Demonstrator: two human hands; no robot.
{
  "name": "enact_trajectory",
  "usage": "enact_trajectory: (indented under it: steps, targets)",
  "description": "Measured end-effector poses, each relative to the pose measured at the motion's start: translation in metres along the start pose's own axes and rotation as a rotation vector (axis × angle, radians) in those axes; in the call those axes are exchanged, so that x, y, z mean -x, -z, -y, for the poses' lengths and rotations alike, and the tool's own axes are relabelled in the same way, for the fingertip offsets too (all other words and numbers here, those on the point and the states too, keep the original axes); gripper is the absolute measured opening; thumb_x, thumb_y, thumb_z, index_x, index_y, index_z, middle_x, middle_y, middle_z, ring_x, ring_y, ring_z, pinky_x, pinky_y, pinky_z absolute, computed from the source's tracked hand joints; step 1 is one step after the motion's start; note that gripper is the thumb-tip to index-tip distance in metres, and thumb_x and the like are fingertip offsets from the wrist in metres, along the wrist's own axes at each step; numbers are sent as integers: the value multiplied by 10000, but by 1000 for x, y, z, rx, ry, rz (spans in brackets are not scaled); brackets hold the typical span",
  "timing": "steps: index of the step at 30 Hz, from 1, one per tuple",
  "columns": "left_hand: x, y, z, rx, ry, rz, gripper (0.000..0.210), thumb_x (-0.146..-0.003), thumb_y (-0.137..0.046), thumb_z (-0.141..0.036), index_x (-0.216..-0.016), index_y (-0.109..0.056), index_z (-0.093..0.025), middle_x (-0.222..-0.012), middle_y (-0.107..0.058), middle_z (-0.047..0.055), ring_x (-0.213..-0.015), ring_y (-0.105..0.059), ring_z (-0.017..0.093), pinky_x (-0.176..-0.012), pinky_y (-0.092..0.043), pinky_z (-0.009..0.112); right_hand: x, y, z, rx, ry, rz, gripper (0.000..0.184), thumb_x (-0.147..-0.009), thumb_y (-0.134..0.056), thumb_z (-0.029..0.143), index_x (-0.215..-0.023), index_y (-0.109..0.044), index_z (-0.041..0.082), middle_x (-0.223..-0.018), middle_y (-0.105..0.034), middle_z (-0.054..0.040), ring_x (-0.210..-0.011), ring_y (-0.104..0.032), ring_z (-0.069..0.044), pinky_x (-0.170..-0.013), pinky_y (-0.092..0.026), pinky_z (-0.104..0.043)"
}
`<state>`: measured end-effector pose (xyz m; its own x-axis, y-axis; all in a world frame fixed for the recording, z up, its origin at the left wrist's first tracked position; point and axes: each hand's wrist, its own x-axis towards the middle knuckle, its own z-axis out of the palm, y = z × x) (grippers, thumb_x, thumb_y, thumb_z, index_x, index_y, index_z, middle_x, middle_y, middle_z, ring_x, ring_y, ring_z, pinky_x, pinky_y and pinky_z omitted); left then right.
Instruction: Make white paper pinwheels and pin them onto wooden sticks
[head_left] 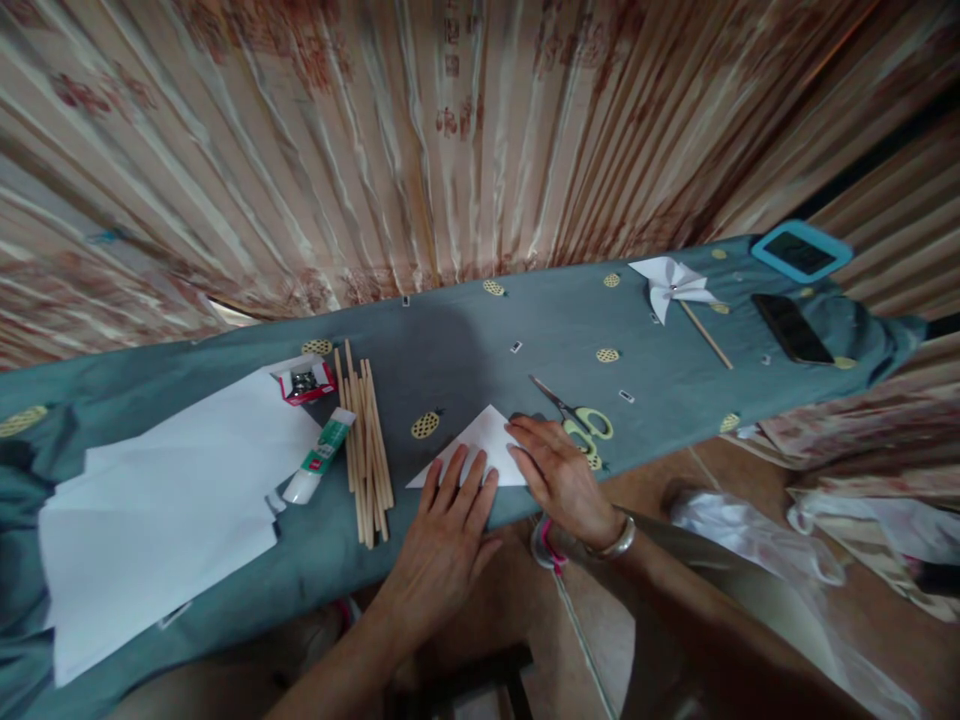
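Observation:
A white sheet of paper folded into a triangle point(491, 432) lies near the front edge of the cloth-covered table. My left hand point(448, 535) rests flat on its left and lower part, fingers spread. On the right side of the triangle, my right hand point(562, 475) presses with its fingers stretched out, covering the right corner; its thumb is hidden. Just beyond the right hand lie scissors point(574, 412) with yellow-green handles, blades slightly apart. Left of my left hand is a bundle of thin wooden sticks point(366, 450). A green and white glue stick point(322, 455) lies beside them.
At left, a stack of white paper point(165, 510) bears a small red box point(304, 383) of shiny metal pieces. Back right are a paper pinwheel point(671, 285) on a stick, a black phone point(793, 328) and a blue-framed device point(802, 250). A curtain point(480, 140) hangs behind the table.

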<state>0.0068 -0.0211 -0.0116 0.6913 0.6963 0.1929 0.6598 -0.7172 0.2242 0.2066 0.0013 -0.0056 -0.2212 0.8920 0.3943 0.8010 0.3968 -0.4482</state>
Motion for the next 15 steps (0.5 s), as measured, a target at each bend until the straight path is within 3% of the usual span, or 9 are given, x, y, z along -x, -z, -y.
enact_trajectory:
  steps: [15]
  targets:
    - [-2, 0, 1, -27, 0, 20, 610, -872, -589, -354, -1392, -394, -101, -1485, -406, 186, -1409, -269, 391, -1084, -332, 607, -3, 0, 0, 38, 7, 16, 304, -956, -452, 222, -1191, -628, 141, -1170, -659, -138, -1042, -598, -258, -928, -524, -448]
